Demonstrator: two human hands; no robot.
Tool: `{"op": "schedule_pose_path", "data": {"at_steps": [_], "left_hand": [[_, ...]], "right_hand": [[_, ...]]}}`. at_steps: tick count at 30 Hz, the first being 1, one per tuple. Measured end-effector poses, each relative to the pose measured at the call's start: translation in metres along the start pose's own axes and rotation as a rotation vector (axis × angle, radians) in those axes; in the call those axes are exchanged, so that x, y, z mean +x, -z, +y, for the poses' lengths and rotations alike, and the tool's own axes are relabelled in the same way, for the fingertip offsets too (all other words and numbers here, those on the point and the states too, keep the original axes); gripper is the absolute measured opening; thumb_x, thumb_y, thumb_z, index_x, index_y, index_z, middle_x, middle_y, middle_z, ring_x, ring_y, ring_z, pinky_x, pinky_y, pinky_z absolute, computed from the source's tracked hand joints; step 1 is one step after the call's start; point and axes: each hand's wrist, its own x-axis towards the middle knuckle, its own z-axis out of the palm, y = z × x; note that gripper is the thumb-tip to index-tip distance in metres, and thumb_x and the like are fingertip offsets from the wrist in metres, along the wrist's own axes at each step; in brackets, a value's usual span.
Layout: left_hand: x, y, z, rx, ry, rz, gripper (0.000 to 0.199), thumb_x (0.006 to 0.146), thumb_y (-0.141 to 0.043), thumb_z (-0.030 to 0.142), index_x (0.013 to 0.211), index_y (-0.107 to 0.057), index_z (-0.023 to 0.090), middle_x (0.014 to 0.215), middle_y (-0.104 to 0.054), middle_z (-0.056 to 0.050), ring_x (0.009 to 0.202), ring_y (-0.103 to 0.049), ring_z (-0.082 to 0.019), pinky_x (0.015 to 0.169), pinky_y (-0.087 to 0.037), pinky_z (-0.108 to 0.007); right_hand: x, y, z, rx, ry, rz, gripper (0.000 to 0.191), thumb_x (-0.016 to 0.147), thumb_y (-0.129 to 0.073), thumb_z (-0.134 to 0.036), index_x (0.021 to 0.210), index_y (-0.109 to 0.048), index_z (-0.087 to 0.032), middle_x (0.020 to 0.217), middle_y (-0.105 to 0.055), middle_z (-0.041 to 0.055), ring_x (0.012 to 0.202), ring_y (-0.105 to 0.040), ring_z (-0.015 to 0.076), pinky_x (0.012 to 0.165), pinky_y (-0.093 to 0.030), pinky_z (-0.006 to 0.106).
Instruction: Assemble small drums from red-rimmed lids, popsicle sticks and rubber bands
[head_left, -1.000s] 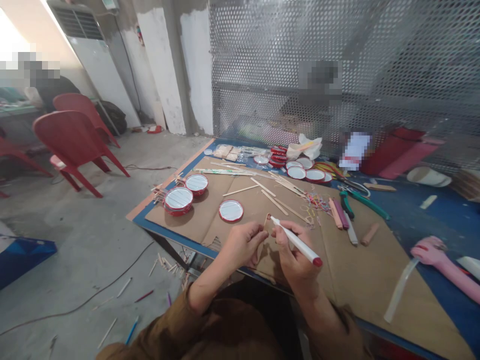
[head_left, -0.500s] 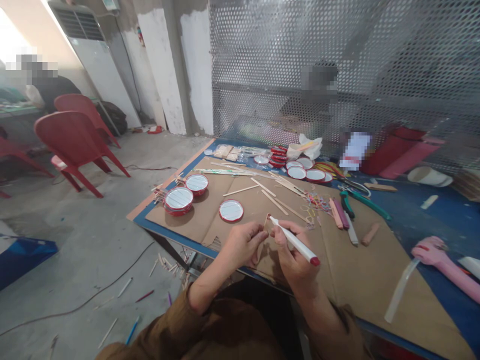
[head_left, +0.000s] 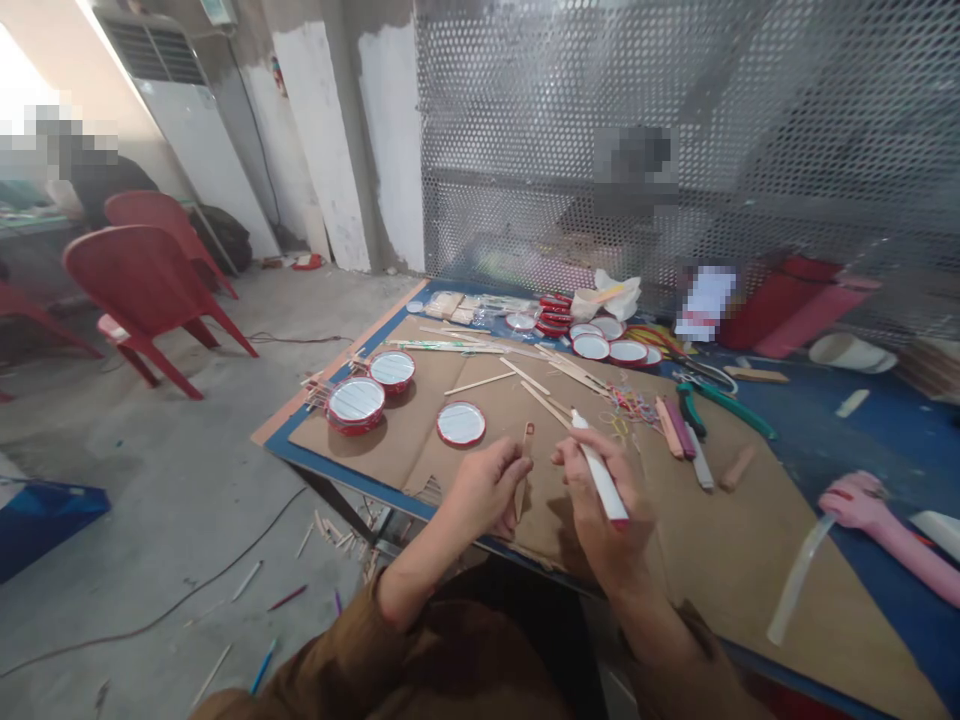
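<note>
A flat wooden stick [head_left: 523, 485] stands between the thumb and fingers of my left hand [head_left: 486, 485], with a dark red mark on its upper end. My right hand [head_left: 606, 495] is closed round a white marker [head_left: 598, 468] with a red end cap, its dark tip pointing up and away from me. The marker and the stick are apart. Beyond my left hand lies a round white disc with a red rim [head_left: 461, 424], flat on the brown cardboard [head_left: 420, 455]. Loose wooden sticks [head_left: 546, 403] are scattered just past both hands.
Stacked red-rimmed discs [head_left: 356, 402] sit at the left. Tangled rubber bands [head_left: 634, 405], utility knives [head_left: 679, 428] and green-handled pliers [head_left: 691, 408] lie to the right, near a pink glue gun [head_left: 862, 500]. A perforated metal screen [head_left: 525, 130] borders the table's back. Red chairs [head_left: 142, 290] stand left.
My right hand has drawn the marker back to the right, off the stick's end. In my left hand the stick has turned, so its red-marked face now shows.
</note>
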Motion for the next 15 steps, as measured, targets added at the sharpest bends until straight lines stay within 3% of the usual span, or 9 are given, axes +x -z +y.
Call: {"op": "schedule_pose_path", "data": {"at_steps": [4, 7, 11, 15], "left_hand": [[0.002, -0.002, 0.004, -0.049, 0.052, -0.033, 0.017, 0.091, -0.037, 0.035, 0.081, -0.04, 0.021, 0.051, -0.056, 0.005, 0.031, -0.048, -0.009, 0.032, -0.034, -0.017], [0.004, -0.002, 0.006, -0.071, 0.055, -0.1, 0.014, 0.091, -0.036, 0.035, 0.087, -0.038, 0.022, 0.065, -0.062, 0.003, 0.031, -0.048, -0.008, 0.029, -0.034, -0.016], [0.009, 0.001, 0.005, -0.065, 0.043, -0.196, 0.017, 0.09, -0.04, 0.038, 0.088, -0.039, 0.021, 0.065, -0.062, 0.001, 0.032, -0.049, -0.008, 0.029, -0.035, -0.015], [0.015, 0.004, 0.002, -0.252, 0.129, -0.279, 0.027, 0.087, -0.046, 0.046, 0.086, -0.036, 0.021, 0.059, -0.061, 0.003, 0.035, -0.052, -0.009, 0.033, -0.042, -0.017]], "right_hand": [[0.009, -0.002, 0.004, 0.03, -0.154, -0.119, 0.023, 0.088, -0.053, -0.037, 0.101, -0.062, -0.02, 0.084, -0.068, 0.0044, 0.074, -0.065, 0.0172, 0.067, -0.052, 0.03], [0.019, -0.005, 0.008, 0.032, -0.128, -0.205, 0.025, 0.089, -0.049, -0.039, 0.101, -0.062, -0.02, 0.081, -0.068, 0.004, 0.074, -0.065, 0.0178, 0.07, -0.051, 0.031], [0.039, -0.014, 0.015, 0.037, -0.136, -0.35, 0.025, 0.087, -0.048, -0.039, 0.096, -0.062, -0.021, 0.075, -0.068, 0.0025, 0.07, -0.064, 0.0176, 0.067, -0.049, 0.03], [0.06, -0.025, 0.024, 0.1, -0.271, -0.337, 0.029, 0.085, -0.05, -0.044, 0.095, -0.06, -0.019, 0.064, -0.066, 0.0001, 0.061, -0.063, 0.0166, 0.06, -0.047, 0.027]]}}
